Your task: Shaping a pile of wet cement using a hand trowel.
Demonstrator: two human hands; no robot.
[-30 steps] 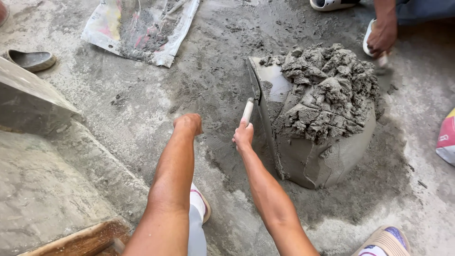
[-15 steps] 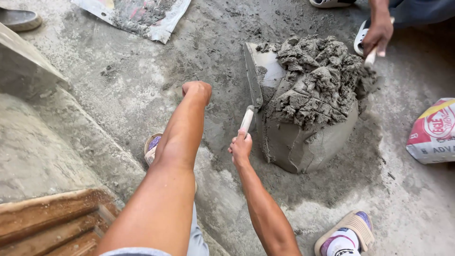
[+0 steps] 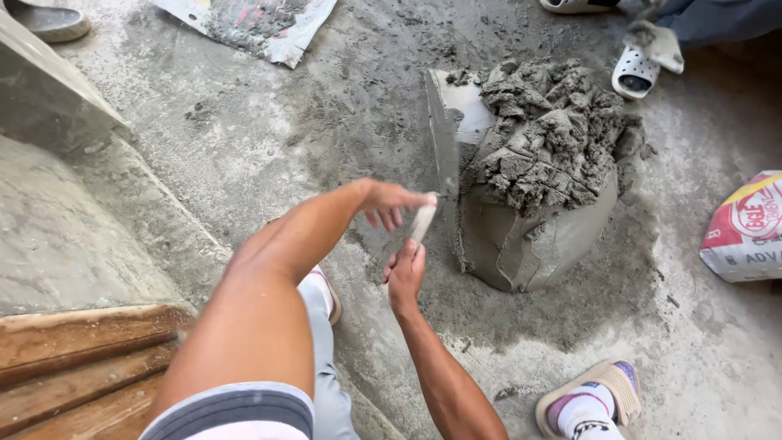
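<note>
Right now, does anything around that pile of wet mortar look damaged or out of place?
Yes. The smoothed side of the mortar mound is cracked, with slabs splitting apart near its base. The trowel, held by the right hand, stands edge-on against it. The left hand hovers at the handle.

Surroundings: rough concrete ground with scattered items at the frame edges.

A flattened, cement-stained sack (image 3: 252,23) lies at the upper left centre; a grey slipper (image 3: 50,19) sits in the top left corner. A white clog (image 3: 634,72) rests at the upper right beside blue cloth (image 3: 717,18). A red-and-white bag (image 3: 746,228) lies at the right edge. Wooden planks (image 3: 77,363) occupy the lower left, below a grey concrete slab (image 3: 49,102).
</note>
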